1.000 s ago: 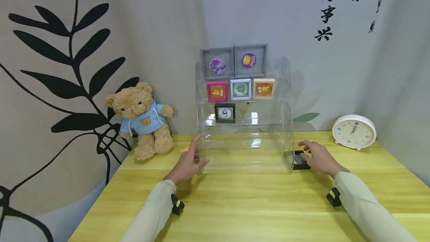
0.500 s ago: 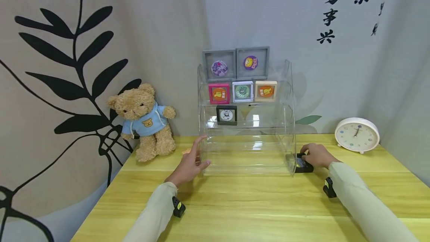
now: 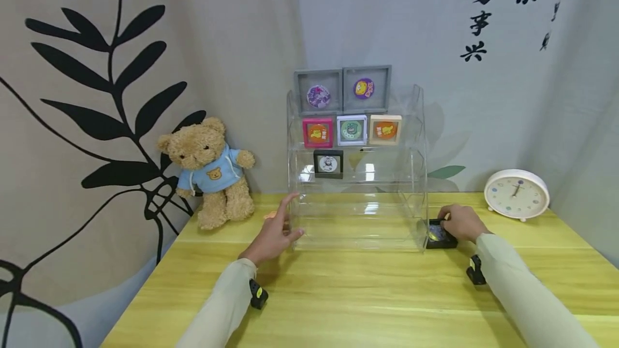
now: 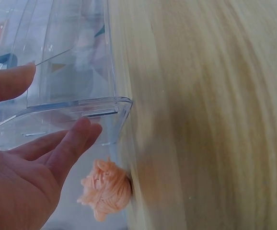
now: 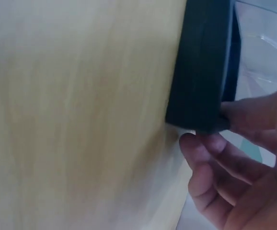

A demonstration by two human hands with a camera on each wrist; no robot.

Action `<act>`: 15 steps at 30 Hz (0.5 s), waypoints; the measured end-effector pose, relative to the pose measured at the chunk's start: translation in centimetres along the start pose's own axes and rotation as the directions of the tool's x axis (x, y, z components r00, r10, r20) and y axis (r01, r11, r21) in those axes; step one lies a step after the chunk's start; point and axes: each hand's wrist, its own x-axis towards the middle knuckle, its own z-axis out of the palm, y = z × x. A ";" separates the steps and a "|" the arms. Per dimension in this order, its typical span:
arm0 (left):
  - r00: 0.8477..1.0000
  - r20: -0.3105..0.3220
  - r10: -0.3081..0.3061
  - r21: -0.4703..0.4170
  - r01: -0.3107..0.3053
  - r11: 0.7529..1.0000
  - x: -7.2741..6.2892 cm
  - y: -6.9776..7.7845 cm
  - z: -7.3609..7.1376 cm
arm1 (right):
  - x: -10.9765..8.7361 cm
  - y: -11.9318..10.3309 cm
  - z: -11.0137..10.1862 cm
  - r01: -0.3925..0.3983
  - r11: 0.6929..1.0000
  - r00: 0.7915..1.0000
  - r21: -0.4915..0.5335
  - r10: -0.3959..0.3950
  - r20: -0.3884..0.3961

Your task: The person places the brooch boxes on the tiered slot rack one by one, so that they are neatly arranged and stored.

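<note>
In the head view a clear acrylic tiered stand [image 3: 358,224] stands on the wooden table. My left hand [image 3: 273,235] is at its left side, fingers extended along the outside of the side panel and thumb on the front side. The left wrist view has that panel's edge [image 4: 66,105] between thumb and fingers. Right of the stand, my right hand [image 3: 462,223] pinches the far edge of a black square display frame [image 3: 442,236] with a dark bluish insert. Close up in the right wrist view, thumb and fingertips grip one end of this black frame [image 5: 201,72].
Two grey frames [image 3: 319,75] top the stand, above pink [image 3: 317,145], white [image 3: 352,144] and cream [image 3: 385,143] ones. A smaller black frame [image 3: 329,175] sits below. A teddy bear [image 3: 213,168], a clock [image 3: 516,194] and a peach-coloured ornament [image 4: 106,189] stand around.
My right hand has come down from over the black frame and taken hold of its far edge. The frame has shifted slightly right. My left hand stays at the stand's side.
</note>
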 end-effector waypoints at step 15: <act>1.000 0.008 0.009 0.040 -0.009 0.999 0.4 0.4 -0.2 | -2.0 0.9 -1.8 -0.164 0.768 0.985 0.619 0.158 0.064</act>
